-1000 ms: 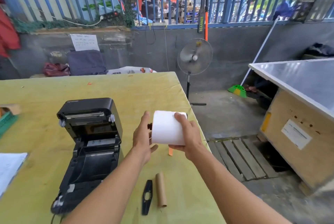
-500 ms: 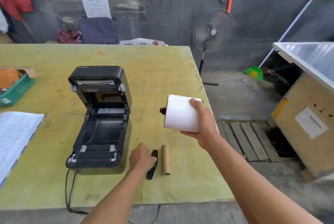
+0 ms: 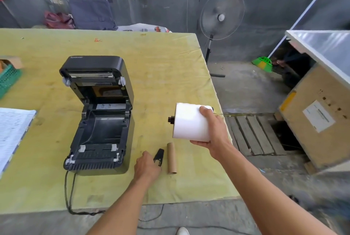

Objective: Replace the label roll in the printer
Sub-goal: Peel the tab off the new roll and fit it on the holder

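Observation:
The black label printer (image 3: 98, 121) stands on the yellow-green table (image 3: 161, 68) with its lid raised and its roll bay bare. My right hand (image 3: 214, 136) holds a full white label roll (image 3: 189, 121) above the table's right part; a black spindle end sticks out of the roll's left side. My left hand (image 3: 146, 166) rests on the table with its fingers closed on a black plastic spindle piece (image 3: 158, 157), which is tilted up. An empty brown cardboard core (image 3: 171, 158) lies just to the right of that piece.
A green basket (image 3: 8, 78) and a sheet of paper (image 3: 11, 130) lie at the table's left edge. The printer's black cable (image 3: 70, 197) hangs over the near edge. A standing fan (image 3: 221, 15) and a wooden crate (image 3: 318, 117) stand on the floor to the right.
My left hand left the white roll, dropped to the table and closed on the black spindle piece, tilting it up. The right hand keeps the roll. The view has tilted downward.

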### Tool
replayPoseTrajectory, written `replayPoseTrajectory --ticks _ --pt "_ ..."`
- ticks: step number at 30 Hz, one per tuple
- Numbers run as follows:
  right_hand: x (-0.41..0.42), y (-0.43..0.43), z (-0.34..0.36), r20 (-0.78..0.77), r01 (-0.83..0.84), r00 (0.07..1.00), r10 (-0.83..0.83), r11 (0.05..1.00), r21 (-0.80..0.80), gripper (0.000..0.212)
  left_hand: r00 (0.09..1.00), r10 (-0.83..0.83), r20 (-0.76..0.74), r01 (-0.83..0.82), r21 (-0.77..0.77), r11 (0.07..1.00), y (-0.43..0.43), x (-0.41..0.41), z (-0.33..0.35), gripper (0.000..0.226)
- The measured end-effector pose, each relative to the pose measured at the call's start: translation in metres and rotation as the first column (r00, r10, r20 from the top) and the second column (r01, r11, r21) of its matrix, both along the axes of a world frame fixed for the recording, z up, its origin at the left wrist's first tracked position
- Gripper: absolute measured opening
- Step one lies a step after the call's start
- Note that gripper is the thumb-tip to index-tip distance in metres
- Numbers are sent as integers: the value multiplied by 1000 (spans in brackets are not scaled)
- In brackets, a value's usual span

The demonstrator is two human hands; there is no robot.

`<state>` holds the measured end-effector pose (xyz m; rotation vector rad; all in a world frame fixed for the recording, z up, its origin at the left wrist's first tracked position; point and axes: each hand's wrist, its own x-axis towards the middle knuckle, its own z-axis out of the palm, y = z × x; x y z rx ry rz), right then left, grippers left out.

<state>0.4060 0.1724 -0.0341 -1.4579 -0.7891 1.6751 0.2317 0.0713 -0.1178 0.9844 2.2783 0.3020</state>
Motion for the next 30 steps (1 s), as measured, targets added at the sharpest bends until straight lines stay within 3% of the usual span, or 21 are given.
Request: replayPoseTrajectory --ticks 6,10,13,18,24,26,28,30 --pt "-13 1 5 0 16 1000 -16 1000 20 64 998 -40 43 41 -23 999 -6 -15 -1 19" --pt "-22 3 14 1 18 1000 -18 999 47 64 974 172 150 -211 311 927 22 -28 32 15" --pt "-29 6 21 8 14 1000 -15 997 70 62 975 85 206 -184 531 827 53 -34 75 9" --pt "-45 14 31 -20 34 999 -32 996 85 59 961 -140 236 -73 712 699 70 -21 110 54" --pt "-50 28 41 18 12 1000 -14 991 132 63 913 -227 339 -126 764 633 68 -23 111 58" --pt "-52 31 42 26 0 1000 -4 989 150 65 849 -222 479 -254 739 624 69 -24 109 67" --pt "-53 33 41 17 -15 1000 12 987 158 64 759 -217 614 -395 699 596 70 -27 109 59" --pt "-54 35 40 4 -32 1000 31 987 160 63 742 -190 643 -449 687 571 73 -30 111 45"
